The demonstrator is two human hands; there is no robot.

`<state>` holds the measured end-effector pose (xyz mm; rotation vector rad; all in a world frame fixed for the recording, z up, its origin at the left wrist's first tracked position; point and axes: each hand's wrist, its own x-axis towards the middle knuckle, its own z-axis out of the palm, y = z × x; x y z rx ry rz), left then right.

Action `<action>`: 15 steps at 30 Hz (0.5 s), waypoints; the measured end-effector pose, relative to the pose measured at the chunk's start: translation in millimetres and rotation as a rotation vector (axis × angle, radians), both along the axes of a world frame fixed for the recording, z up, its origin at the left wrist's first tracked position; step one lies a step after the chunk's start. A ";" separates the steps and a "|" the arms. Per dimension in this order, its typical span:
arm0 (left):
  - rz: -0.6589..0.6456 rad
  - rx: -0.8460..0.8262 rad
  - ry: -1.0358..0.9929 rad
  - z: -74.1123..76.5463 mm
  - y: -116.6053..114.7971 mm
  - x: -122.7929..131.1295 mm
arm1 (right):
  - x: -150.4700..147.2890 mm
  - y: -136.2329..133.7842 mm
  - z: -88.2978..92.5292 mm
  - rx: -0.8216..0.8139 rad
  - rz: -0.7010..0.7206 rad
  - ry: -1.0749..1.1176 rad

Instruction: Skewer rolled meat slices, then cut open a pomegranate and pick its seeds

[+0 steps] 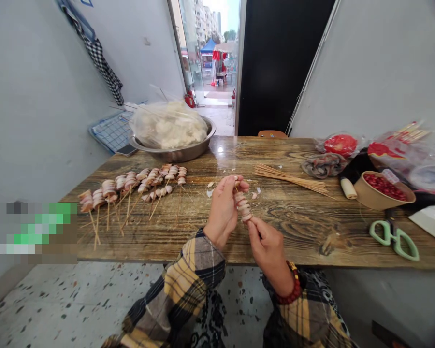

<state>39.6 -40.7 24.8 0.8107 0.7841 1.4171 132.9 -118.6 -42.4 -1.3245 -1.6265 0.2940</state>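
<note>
A wooden skewer (243, 207) threaded with pale, pinkish-white pieces is held upright and slightly tilted between my hands above the table's front half. My left hand (224, 208) is closed at its upper end, the fingertips pinched around the tip. Lower down, my right hand (268, 241) grips the skewer just below the bottom piece. What kind of food the pieces are, I cannot tell for sure. Small pale scraps (254, 195) lie on the table around my hands. To the left rest several filled skewers (130, 181), their bare ends pointing toward me.
A metal bowl (181, 153) with a plastic bag (170, 123) of pale chunks stands at the back left. Bare skewers (293, 180) lie right of centre. Farther right are a crumpled cloth (324, 165), a tub of red pieces (371, 197) and green-handled scissors (395, 237).
</note>
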 end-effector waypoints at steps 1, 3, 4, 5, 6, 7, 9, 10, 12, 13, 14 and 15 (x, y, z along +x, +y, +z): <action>0.001 0.002 0.000 0.1 -0.4 0.3 | 0.0 -0.3 0.2 0.007 -0.001 -0.002; 0.010 0.010 -0.002 -0.1 -1.1 0.5 | 0.2 -0.8 0.6 0.017 -0.005 -0.005; 0.020 0.013 -0.004 -0.3 -1.6 0.7 | 0.2 -1.0 0.8 0.018 -0.005 -0.006; 0.026 0.014 -0.005 -0.5 -2.5 1.1 | 0.2 -1.1 0.9 0.016 -0.004 -0.005; 0.028 0.012 -0.008 -0.7 -3.7 1.9 | 0.0 -1.2 0.9 0.013 -0.004 -0.004; 0.022 0.005 -0.009 -1.0 -5.3 3.1 | -0.4 -1.2 0.9 0.009 -0.004 -0.001; -0.009 -0.023 -0.008 -1.6 -9.1 6.0 | -1.9 -1.0 0.8 0.001 -0.004 0.010; -0.027 -0.036 -0.009 -1.9 -10.8 7.3 | -2.8 -0.9 0.9 -0.004 -0.001 0.020; -0.055 -0.042 -0.023 -2.5 -13.0 8.9 | -4.1 -0.4 2.1 -0.020 0.013 0.051; -0.070 -0.036 -0.039 -3.0 -13.0 8.6 | -3.8 0.1 3.1 -0.032 0.023 0.069; -0.082 -0.024 -0.063 -3.8 -12.1 7.5 | -2.2 0.6 4.5 -0.046 0.029 0.090; -0.093 -0.012 -0.089 -4.8 -10.2 5.4 | 0.9 1.4 6.0 -0.061 0.027 0.115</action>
